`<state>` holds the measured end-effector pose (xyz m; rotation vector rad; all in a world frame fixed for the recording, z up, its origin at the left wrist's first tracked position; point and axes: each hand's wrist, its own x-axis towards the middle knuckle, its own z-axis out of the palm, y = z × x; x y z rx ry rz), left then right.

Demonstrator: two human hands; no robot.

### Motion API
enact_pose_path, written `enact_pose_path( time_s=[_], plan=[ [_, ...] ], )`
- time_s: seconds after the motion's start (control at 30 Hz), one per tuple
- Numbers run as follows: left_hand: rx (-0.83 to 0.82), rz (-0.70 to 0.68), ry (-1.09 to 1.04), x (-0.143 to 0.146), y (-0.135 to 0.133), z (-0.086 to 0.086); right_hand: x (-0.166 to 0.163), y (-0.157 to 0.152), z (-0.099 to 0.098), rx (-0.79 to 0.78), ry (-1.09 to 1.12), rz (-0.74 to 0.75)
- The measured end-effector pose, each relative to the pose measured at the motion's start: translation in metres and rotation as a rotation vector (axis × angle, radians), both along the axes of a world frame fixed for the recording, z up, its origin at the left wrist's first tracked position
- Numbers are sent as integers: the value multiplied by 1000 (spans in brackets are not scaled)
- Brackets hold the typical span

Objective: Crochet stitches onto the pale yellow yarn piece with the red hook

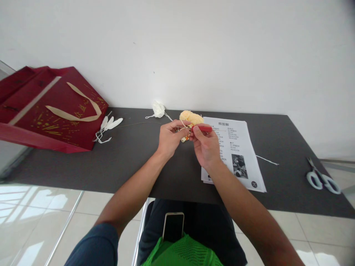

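Observation:
My right hand (206, 146) is closed on the red handle of a crochet hook (203, 129), held level over the table. The fingers of my left hand (172, 135) pinch some pale yellow yarn (183, 139) close to the hook's tip. Something small, shiny and orange shows between the two hands, too small to make out. Just behind them lies a pale yellow yarn ball (191, 116), partly covered by my fingers. A white yarn ball (159, 109) with loose ends rests farther left.
Printed sheets (241, 135) lie under and beside my right hand. Scissors (317, 179) are at the table's right end. White leaf-shaped pieces (112, 123) lie by a dark red gift bag (63, 114) on the left. A phone (173, 226) rests on my lap.

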<state>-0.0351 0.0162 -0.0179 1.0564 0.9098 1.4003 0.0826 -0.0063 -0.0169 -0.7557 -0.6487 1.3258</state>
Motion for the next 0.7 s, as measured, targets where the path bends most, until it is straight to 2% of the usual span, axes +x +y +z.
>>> enact_pose_path(
  time_s=[0.2, 0.3, 0.5, 0.6, 0.7],
  plan=[
    [11, 8, 17, 7, -3, 2, 6, 2, 5, -23, 35, 28],
    [18, 30, 25, 10, -4, 9, 8, 2, 11, -28, 36, 33],
    [21, -29, -52, 17, -12, 28, 18, -7, 29, 12, 48, 78],
    [34, -13, 5, 22, -15, 31, 26, -8, 34, 30, -19, 57],
    [49, -4, 99, 27, -12, 27, 34, -1, 31, 16, -62, 34]
  ],
)
